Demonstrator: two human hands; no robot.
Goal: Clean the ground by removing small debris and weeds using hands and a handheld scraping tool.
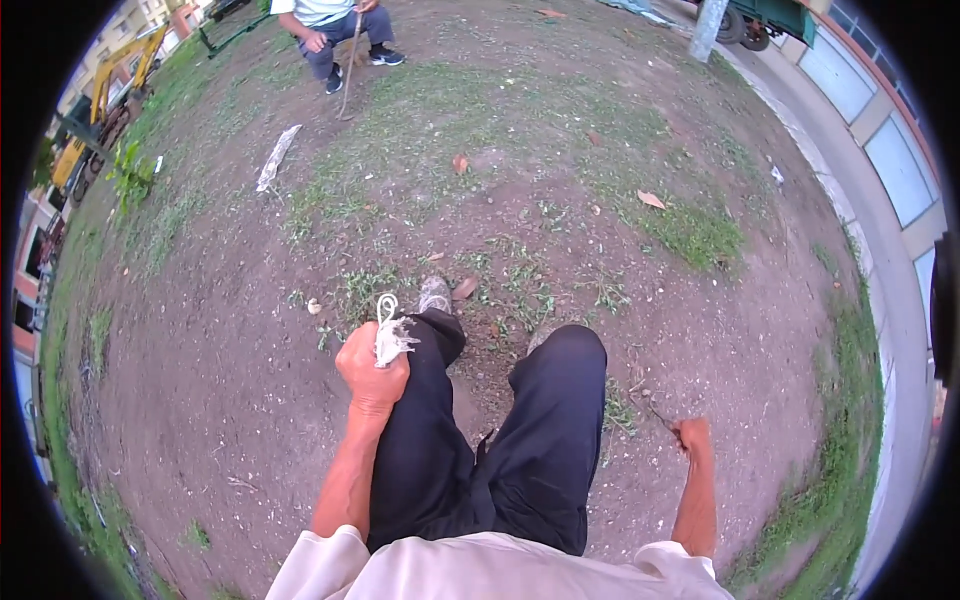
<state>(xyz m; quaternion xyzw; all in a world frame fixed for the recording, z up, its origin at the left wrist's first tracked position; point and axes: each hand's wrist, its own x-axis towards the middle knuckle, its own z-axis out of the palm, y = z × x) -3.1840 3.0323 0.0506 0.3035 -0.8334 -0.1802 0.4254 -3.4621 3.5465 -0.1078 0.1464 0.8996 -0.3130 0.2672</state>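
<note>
Resting by my left knee, my left hand [371,369] is closed in a fist around a frayed whitish cloth [393,343]. A white cord loop [386,306] sticks up out of the same fist. Out to the right, low over the bare soil, my right hand [694,436] grips a thin dark hand tool [661,417]; its working end is too small to make out. Left of that tool lies a tuft of green weeds [619,411]. Loose, wilted-looking weeds [517,289] are scattered around my shoes [435,294], between and beyond my knees.
Ahead, a seated or crouching person [341,37] holds a long thin-handled tool [351,67] touching the ground. A pale strip [277,157] lies on the soil. A metal post [707,31] and a paved path [862,187] run along the right. A yellow excavator [105,82] stands far left.
</note>
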